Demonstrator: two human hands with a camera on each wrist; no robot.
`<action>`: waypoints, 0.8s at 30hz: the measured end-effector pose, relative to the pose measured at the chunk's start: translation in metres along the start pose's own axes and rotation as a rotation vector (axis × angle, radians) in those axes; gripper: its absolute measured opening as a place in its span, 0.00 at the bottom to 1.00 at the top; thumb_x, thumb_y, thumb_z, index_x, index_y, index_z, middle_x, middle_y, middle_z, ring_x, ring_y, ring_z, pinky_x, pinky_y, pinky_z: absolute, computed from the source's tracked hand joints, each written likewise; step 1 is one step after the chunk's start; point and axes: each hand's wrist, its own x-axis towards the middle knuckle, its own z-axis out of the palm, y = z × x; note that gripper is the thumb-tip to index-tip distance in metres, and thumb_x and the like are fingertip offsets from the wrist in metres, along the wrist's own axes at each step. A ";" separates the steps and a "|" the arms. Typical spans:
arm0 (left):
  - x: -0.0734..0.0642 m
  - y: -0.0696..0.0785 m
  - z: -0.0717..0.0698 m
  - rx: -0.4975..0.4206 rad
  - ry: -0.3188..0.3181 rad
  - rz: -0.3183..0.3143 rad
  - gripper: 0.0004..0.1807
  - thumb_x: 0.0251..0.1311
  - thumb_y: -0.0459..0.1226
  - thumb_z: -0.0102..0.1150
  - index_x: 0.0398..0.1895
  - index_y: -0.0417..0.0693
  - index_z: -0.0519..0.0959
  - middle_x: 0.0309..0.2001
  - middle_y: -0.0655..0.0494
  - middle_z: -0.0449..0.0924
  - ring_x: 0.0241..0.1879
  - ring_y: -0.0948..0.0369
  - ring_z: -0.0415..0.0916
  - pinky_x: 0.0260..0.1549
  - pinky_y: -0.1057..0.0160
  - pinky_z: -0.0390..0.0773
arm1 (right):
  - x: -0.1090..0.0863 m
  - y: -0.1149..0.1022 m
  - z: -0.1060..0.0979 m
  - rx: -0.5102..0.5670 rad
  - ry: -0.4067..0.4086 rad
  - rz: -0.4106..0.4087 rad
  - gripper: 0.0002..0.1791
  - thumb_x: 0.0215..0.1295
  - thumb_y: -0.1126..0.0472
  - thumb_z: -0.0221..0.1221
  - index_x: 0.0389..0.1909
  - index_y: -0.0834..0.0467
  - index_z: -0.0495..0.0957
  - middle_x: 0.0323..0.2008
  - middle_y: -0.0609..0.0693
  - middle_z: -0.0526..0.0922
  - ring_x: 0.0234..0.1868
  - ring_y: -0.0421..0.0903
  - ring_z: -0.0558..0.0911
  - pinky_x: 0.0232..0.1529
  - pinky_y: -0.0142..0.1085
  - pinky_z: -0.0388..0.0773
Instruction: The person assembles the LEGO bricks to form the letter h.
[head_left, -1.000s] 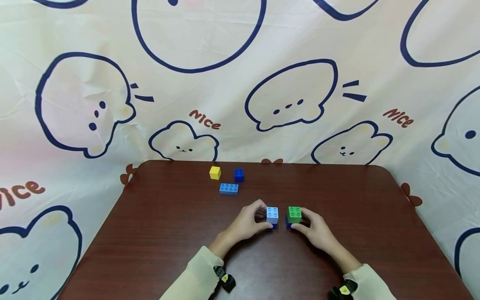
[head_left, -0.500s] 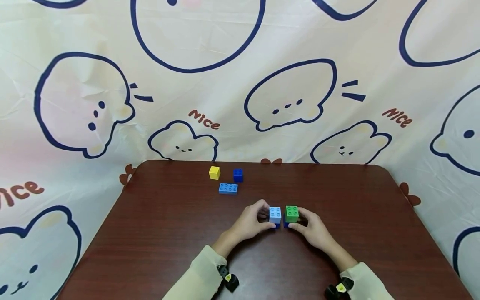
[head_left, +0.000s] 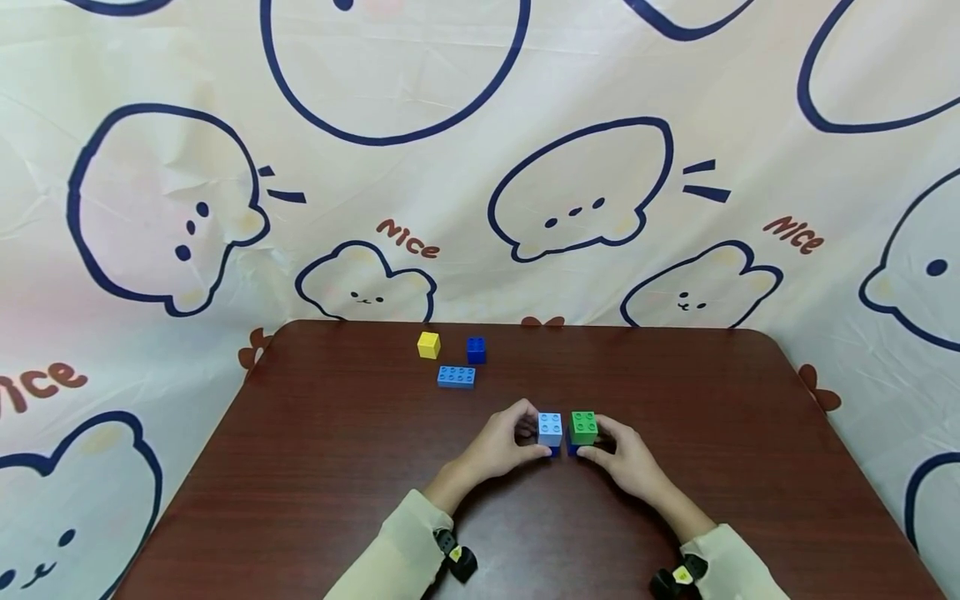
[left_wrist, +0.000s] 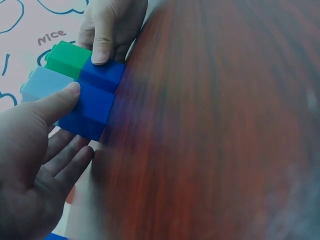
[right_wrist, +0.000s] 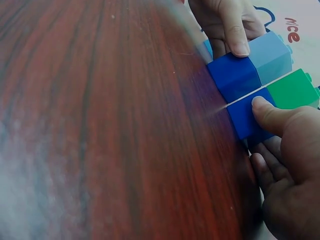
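Note:
On the table stand two small towers of toy building bricks, side by side with a narrow gap. The left one has a light blue brick (head_left: 550, 429) on top of a dark blue brick (left_wrist: 90, 110). My left hand (head_left: 498, 446) pinches it between thumb and fingers from the left. A green brick (head_left: 584, 427) tops the other tower, over a second dark blue brick (right_wrist: 244, 117). From the right my right hand (head_left: 633, 458) pinches that tower, its thumb on the lower brick. The towers' far sides are hidden in the head view.
Farther back on the brown table (head_left: 337, 433) lie a yellow block (head_left: 429, 346), a dark blue brick (head_left: 476, 351) and a longer blue brick (head_left: 456, 377). A printed cloth (head_left: 465, 183) hangs behind the table's far edge.
Both hands have brought their brick towers closer together, the left one moving right and the right one slightly left. During the last half second they stay still.

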 end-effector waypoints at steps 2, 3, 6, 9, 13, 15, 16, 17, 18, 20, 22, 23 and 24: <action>0.000 -0.001 0.000 0.002 -0.005 -0.004 0.19 0.59 0.35 0.74 0.46 0.47 0.73 0.42 0.55 0.82 0.45 0.56 0.81 0.47 0.60 0.82 | 0.000 0.000 0.000 0.003 -0.001 -0.001 0.25 0.63 0.63 0.70 0.61 0.61 0.77 0.51 0.52 0.85 0.50 0.46 0.82 0.50 0.38 0.80; 0.000 -0.001 0.000 0.003 -0.008 -0.008 0.19 0.59 0.35 0.74 0.46 0.47 0.73 0.43 0.55 0.82 0.45 0.56 0.81 0.47 0.60 0.82 | 0.000 0.000 0.000 0.006 -0.001 -0.001 0.25 0.63 0.63 0.70 0.61 0.61 0.77 0.51 0.52 0.85 0.50 0.46 0.82 0.50 0.37 0.80; -0.001 -0.001 0.000 0.008 -0.017 -0.019 0.19 0.59 0.35 0.74 0.47 0.47 0.73 0.44 0.54 0.82 0.46 0.56 0.81 0.48 0.60 0.82 | 0.000 0.000 0.000 0.011 -0.003 -0.001 0.25 0.63 0.63 0.70 0.61 0.61 0.77 0.51 0.52 0.85 0.50 0.46 0.82 0.49 0.36 0.80; -0.001 -0.002 -0.001 0.024 -0.031 -0.033 0.21 0.58 0.36 0.75 0.49 0.48 0.73 0.46 0.54 0.82 0.47 0.57 0.81 0.49 0.61 0.81 | 0.000 0.001 0.000 0.009 -0.002 0.003 0.25 0.63 0.63 0.70 0.61 0.61 0.77 0.50 0.51 0.85 0.49 0.46 0.82 0.49 0.36 0.80; -0.001 -0.001 -0.001 0.048 -0.052 -0.052 0.24 0.57 0.37 0.76 0.52 0.48 0.73 0.47 0.55 0.82 0.49 0.60 0.80 0.51 0.63 0.80 | -0.001 0.000 0.000 -0.004 0.001 0.007 0.25 0.63 0.63 0.70 0.60 0.60 0.77 0.49 0.50 0.86 0.49 0.45 0.83 0.49 0.37 0.80; -0.001 -0.002 -0.001 0.058 -0.064 -0.057 0.26 0.57 0.37 0.76 0.54 0.48 0.73 0.49 0.55 0.81 0.50 0.60 0.80 0.52 0.63 0.79 | -0.001 0.000 0.000 -0.010 0.003 0.010 0.25 0.62 0.62 0.71 0.60 0.60 0.78 0.48 0.50 0.86 0.49 0.45 0.83 0.49 0.37 0.80; -0.001 -0.002 -0.001 0.059 -0.069 -0.058 0.27 0.56 0.37 0.76 0.56 0.48 0.73 0.50 0.55 0.81 0.51 0.60 0.79 0.53 0.63 0.79 | -0.001 0.000 0.000 -0.012 0.004 0.011 0.25 0.62 0.62 0.71 0.60 0.60 0.78 0.48 0.50 0.86 0.50 0.45 0.83 0.49 0.37 0.80; -0.001 -0.002 -0.002 0.062 -0.074 -0.057 0.28 0.56 0.37 0.76 0.57 0.47 0.73 0.51 0.54 0.80 0.52 0.60 0.79 0.54 0.62 0.78 | -0.001 0.000 0.000 -0.012 0.005 0.012 0.25 0.62 0.62 0.71 0.60 0.60 0.78 0.48 0.50 0.86 0.50 0.46 0.83 0.50 0.38 0.80; -0.002 -0.002 -0.002 0.063 -0.079 -0.052 0.29 0.56 0.37 0.76 0.58 0.47 0.73 0.52 0.54 0.80 0.53 0.59 0.79 0.55 0.61 0.78 | -0.001 0.000 0.000 -0.012 0.006 0.012 0.25 0.62 0.62 0.71 0.60 0.60 0.78 0.48 0.50 0.86 0.50 0.46 0.83 0.50 0.38 0.80; -0.003 -0.003 -0.004 0.059 -0.087 -0.041 0.31 0.56 0.36 0.76 0.61 0.45 0.72 0.55 0.52 0.79 0.55 0.57 0.78 0.57 0.60 0.77 | 0.000 0.001 0.001 -0.012 0.009 0.011 0.25 0.62 0.62 0.71 0.60 0.60 0.78 0.49 0.50 0.86 0.50 0.46 0.82 0.50 0.38 0.80; -0.005 -0.003 -0.007 0.053 -0.090 -0.026 0.32 0.56 0.36 0.76 0.62 0.44 0.72 0.57 0.51 0.78 0.57 0.55 0.77 0.59 0.57 0.77 | 0.000 0.001 0.001 -0.010 0.012 0.006 0.25 0.62 0.62 0.71 0.60 0.60 0.78 0.49 0.50 0.86 0.51 0.46 0.82 0.51 0.39 0.79; -0.006 -0.004 -0.008 0.053 -0.091 -0.017 0.32 0.57 0.36 0.76 0.63 0.43 0.72 0.57 0.50 0.77 0.57 0.54 0.77 0.60 0.56 0.76 | -0.001 0.001 0.001 -0.010 0.013 0.004 0.26 0.62 0.62 0.71 0.60 0.60 0.78 0.49 0.50 0.86 0.51 0.46 0.82 0.51 0.39 0.79; -0.008 -0.004 -0.011 0.052 -0.094 -0.010 0.32 0.57 0.36 0.76 0.63 0.43 0.72 0.58 0.49 0.77 0.58 0.53 0.76 0.60 0.55 0.76 | -0.001 0.001 0.001 -0.010 0.013 0.002 0.26 0.62 0.62 0.71 0.60 0.60 0.78 0.50 0.50 0.86 0.51 0.46 0.82 0.51 0.39 0.79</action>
